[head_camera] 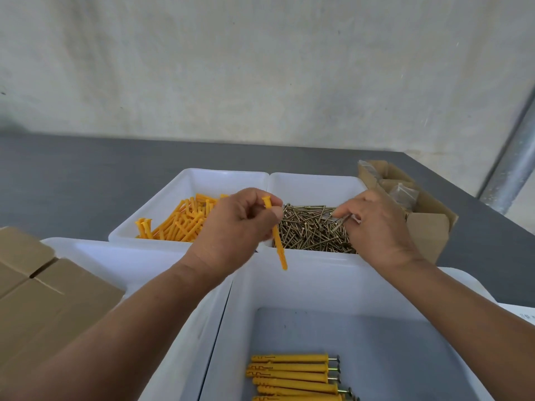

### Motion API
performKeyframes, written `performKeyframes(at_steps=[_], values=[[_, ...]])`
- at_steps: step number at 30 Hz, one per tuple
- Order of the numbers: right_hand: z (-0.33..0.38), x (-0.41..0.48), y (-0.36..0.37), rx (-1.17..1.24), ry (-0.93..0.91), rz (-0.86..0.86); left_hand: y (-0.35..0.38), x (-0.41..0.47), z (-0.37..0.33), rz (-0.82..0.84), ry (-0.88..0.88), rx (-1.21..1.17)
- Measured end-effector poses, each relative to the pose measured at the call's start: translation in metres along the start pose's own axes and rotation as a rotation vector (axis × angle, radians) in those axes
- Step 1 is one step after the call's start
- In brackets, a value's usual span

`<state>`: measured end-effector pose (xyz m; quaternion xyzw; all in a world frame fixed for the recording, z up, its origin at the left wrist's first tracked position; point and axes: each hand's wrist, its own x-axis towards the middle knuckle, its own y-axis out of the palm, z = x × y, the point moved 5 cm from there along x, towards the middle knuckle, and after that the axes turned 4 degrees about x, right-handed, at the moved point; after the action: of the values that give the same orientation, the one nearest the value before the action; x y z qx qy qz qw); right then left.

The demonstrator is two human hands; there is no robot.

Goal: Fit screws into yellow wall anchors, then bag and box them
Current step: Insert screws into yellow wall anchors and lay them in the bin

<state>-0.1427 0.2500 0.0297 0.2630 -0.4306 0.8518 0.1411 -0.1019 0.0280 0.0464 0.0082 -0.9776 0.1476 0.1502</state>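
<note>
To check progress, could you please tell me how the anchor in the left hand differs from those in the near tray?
The held anchor has no screw; the tray anchors show screw heads. The held anchor hangs tip-down; the tray anchors lie flat. Both are yellow.

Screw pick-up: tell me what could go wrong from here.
1. The right grip pinches a screw from a tangled pile. Others may lift with it and drop outside the screw bin.
2. The left grip holds the anchor near its head, with the tip hanging free. It may swivel when the screw is pushed in.
3. Sharp screw points in the pile could prick the fingers.
</note>
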Motion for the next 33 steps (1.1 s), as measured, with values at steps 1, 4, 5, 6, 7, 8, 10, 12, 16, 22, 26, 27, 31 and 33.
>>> performKeyframes(at_steps=[1,4,5,6,7,8,10,12,16,22,26,27,31,33], values=[[0.004,0.001,-0.002,0.034,-0.003,0.001,0.005,-0.001,0.002,0.049,-0.028,-0.026],[0.013,0.004,-0.007,0.237,0.054,0.031,0.014,-0.004,0.009,0.152,-0.092,-0.03],[0.015,0.004,-0.008,0.333,0.105,0.049,0.015,-0.005,0.011,0.172,-0.097,-0.013],[0.018,0.004,-0.008,0.425,0.152,0.069,0.016,-0.005,0.012,0.185,-0.097,0.005],[0.021,0.003,-0.008,0.498,0.186,0.09,0.017,-0.006,0.013,0.193,-0.094,0.023],[0.024,0.003,-0.007,0.561,0.211,0.113,0.017,-0.006,0.014,0.198,-0.089,0.039],[0.031,0.003,-0.007,0.691,0.249,0.148,0.018,-0.007,0.015,0.21,-0.077,0.069],[0.038,0.003,-0.008,0.823,0.27,0.178,0.02,-0.008,0.015,0.23,-0.067,0.094],[0.053,0.0,-0.007,0.905,0.237,0.257,0.024,-0.009,0.017,0.275,-0.042,0.16],[0.062,-0.002,-0.006,0.856,0.185,0.211,0.026,-0.009,0.02,0.309,-0.022,0.188],[0.059,-0.004,-0.005,0.801,0.172,0.186,0.028,-0.008,0.021,0.319,0.0,0.214],[0.06,-0.005,-0.004,0.792,0.174,0.197,0.028,-0.008,0.022,0.319,0.001,0.222],[0.062,-0.007,0.0,0.757,0.178,0.27,0.028,-0.008,0.022,0.32,0.004,0.261],[0.062,-0.008,0.001,0.755,0.192,0.293,0.028,-0.008,0.023,0.321,0.003,0.281]])
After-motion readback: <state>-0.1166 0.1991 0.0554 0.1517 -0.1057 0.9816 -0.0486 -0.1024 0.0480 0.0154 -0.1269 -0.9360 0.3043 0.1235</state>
